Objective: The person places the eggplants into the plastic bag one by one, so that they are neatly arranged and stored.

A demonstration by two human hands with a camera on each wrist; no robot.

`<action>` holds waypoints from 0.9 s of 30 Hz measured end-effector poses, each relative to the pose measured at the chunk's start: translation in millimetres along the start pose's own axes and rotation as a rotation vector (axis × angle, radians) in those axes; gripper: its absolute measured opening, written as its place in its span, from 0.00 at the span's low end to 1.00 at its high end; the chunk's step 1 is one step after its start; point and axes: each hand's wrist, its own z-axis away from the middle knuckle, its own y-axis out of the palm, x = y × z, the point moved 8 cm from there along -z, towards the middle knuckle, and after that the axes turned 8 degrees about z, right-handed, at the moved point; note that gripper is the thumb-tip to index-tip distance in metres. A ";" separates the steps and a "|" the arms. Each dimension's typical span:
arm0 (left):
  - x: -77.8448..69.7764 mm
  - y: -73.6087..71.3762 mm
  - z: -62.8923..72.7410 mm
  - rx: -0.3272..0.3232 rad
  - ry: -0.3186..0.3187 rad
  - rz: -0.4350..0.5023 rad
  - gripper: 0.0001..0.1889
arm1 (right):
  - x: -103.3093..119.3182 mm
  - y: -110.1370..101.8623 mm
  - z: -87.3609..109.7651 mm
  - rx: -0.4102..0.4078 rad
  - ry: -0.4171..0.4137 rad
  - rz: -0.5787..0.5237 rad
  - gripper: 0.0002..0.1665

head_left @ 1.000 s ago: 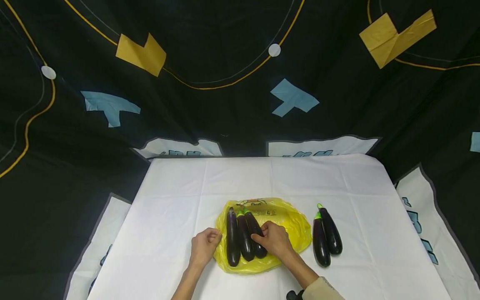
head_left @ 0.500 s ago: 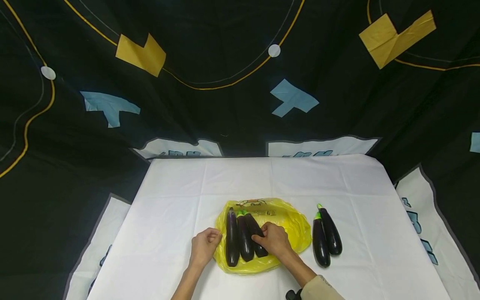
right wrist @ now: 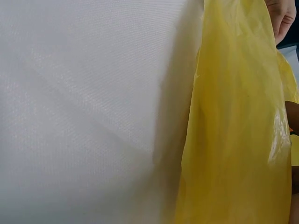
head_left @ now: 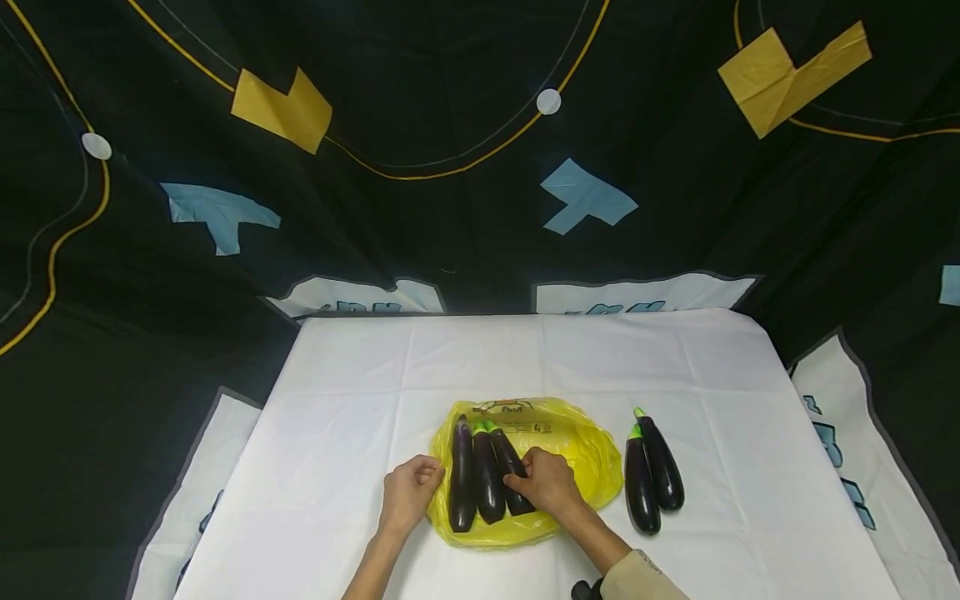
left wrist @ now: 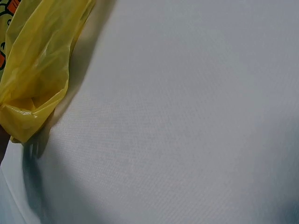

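Note:
A yellow plastic bag (head_left: 588, 454) lies spread on the white tablecloth, with three dark eggplants side by side within its rim: a left one (head_left: 462, 483), a middle one (head_left: 488, 483) and a right one (head_left: 507, 454). My left hand (head_left: 407, 493) pinches the bag's left edge; the bag's folded corner (left wrist: 42, 70) shows in the left wrist view. My right hand (head_left: 553, 485) grips the right eggplant, thumb across it and fingers curled at its side. In the right wrist view, the bag wall (right wrist: 233, 116) covers much of this, and left-hand fingers (right wrist: 280, 18) show at the top.
Two more eggplants, a near one (head_left: 641, 487) and a far one (head_left: 664, 467), lie together right of the bag. A black object (head_left: 587, 590) sits by the right sleeve (head_left: 641, 577). Behind the table (head_left: 480, 350) hangs a dark printed cloth (head_left: 420, 233).
The left and middle eggplants have shifted slightly to the left. Both hands stay in nearly the same place.

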 end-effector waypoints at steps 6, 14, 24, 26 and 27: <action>-1.0 -0.5 -0.5 -0.003 0.004 -0.007 0.02 | 0.1 2.1 -0.2 0.016 0.005 -0.010 0.21; -0.5 -0.2 0.4 -0.001 -0.003 -0.002 0.02 | -1.1 3.0 0.7 0.027 0.020 -0.003 0.20; 0.7 -0.9 1.2 -0.012 0.003 0.004 0.02 | -0.6 0.2 0.7 0.019 0.008 -0.003 0.20; 0.6 -1.2 1.3 -0.013 0.004 0.006 0.02 | -0.5 0.0 0.7 0.018 0.006 -0.006 0.20; 0.5 -1.2 1.4 -0.012 0.004 0.007 0.02 | -0.4 0.1 0.6 0.017 0.004 -0.007 0.20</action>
